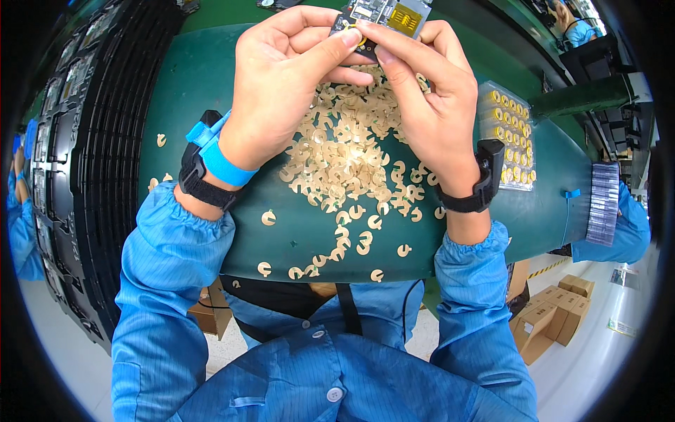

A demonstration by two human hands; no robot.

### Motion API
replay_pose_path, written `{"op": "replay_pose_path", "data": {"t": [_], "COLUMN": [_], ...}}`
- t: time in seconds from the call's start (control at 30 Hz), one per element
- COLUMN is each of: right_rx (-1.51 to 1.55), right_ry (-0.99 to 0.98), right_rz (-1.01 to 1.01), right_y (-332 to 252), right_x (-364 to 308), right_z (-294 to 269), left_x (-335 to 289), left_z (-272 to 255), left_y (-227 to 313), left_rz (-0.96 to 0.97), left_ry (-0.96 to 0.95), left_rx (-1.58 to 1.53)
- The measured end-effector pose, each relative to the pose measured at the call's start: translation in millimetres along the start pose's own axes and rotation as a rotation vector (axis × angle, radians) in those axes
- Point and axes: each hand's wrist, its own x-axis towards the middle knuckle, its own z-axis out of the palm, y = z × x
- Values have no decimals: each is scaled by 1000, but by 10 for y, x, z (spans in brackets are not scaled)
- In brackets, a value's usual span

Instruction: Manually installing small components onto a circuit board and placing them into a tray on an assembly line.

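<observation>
Over one green table [190, 98], two hands [278, 84] [439, 91] hold apparently one circuit board [380, 13].

A green worktable [190, 84] spread beneath the left hand [274, 91] and the right hand [436, 98]. Below and right of the right hand, cardboard boxes [538, 320] stood on a pale, shiny floor [598, 355] near yellow-and-black striped tape [548, 267].
</observation>
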Motion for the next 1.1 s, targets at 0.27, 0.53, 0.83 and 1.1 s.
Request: {"op": "replay_pose_path", "data": {"t": [0.27, 0.53, 0.83, 1.1], "right_rx": [189, 193, 172, 40], "right_ry": [88, 106, 123, 87], "right_rz": [162, 166, 153, 84], "right_y": [26, 85, 58, 6], "right_x": [-1, -14, -17, -17], "right_z": [52, 68, 80, 60], "left_x": [22, 27, 22, 12], "left_z": [15, 4, 21, 29], "left_y": [0, 9, -12, 0], "left_rz": [16, -5, 3, -1], "left_ry": [-29, -50, -7, 1], "left_rx": [-66, -104, -73, -43]}}
